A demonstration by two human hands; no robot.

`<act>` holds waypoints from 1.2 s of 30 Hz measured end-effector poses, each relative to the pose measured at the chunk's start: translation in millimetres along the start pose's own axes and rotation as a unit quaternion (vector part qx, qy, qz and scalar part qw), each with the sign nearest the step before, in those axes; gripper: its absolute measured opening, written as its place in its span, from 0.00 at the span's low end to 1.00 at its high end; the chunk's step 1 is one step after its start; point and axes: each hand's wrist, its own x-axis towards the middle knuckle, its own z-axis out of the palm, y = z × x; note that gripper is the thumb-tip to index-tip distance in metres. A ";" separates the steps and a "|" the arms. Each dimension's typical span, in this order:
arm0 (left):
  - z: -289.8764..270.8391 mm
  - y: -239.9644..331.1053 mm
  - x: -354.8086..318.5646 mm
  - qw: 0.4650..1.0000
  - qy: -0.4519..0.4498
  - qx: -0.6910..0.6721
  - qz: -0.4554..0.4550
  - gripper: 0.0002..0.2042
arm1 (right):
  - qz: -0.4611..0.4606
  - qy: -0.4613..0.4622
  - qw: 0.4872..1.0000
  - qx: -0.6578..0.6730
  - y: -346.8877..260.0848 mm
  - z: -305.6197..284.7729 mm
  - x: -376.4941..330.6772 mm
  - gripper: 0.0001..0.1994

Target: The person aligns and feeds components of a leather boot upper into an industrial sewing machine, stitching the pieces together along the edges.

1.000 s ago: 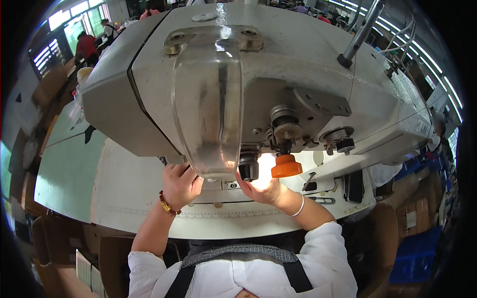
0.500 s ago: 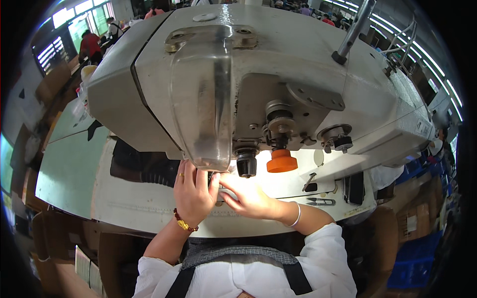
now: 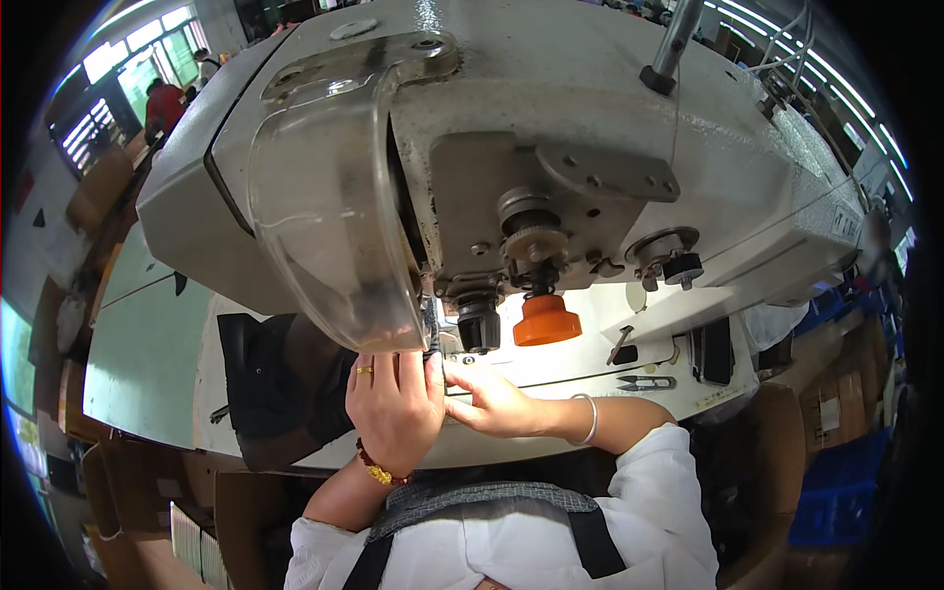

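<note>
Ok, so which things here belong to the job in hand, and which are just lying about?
Apparently in use:
black material, beside the left hand
right hand, close to the left
sewing machine

Apparently just lying about:
thread snips
small black pad
black phone-like slab

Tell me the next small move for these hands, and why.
Perhaps ease the left hand slightly back toward the body: its fingers reach the lower edge of the clear guard, where the tips are hard to make out, with dark material lying to its left.
</note>
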 end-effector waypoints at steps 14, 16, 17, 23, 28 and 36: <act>12.3 -13.2 7.3 0.998 -0.051 -0.016 -0.028 0.25 | -0.001 0.060 0.996 -0.060 13.6 2.5 3.3 0.09; 13.8 -13.7 9.1 0.998 -0.048 -0.014 -0.031 0.25 | 0.020 0.059 0.997 -0.040 13.5 2.0 3.3 0.09; 14.6 -13.7 10.0 0.998 -0.048 -0.015 -0.030 0.24 | 0.024 0.063 0.997 -0.028 13.6 2.0 3.7 0.10; 3.4 -10.5 14.7 0.997 -0.046 -0.054 -0.013 0.14 | -0.071 0.110 0.990 0.047 13.8 4.3 10.5 0.13; -96.4 -14.5 12.3 0.935 -0.283 -0.197 0.086 0.22 | 0.036 0.069 0.974 0.212 0.6 1.9 13.1 0.19; -139.4 -65.4 29.0 0.923 -0.320 -0.212 -0.019 0.21 | 0.168 0.013 0.979 0.113 -15.8 -51.4 0.3 0.20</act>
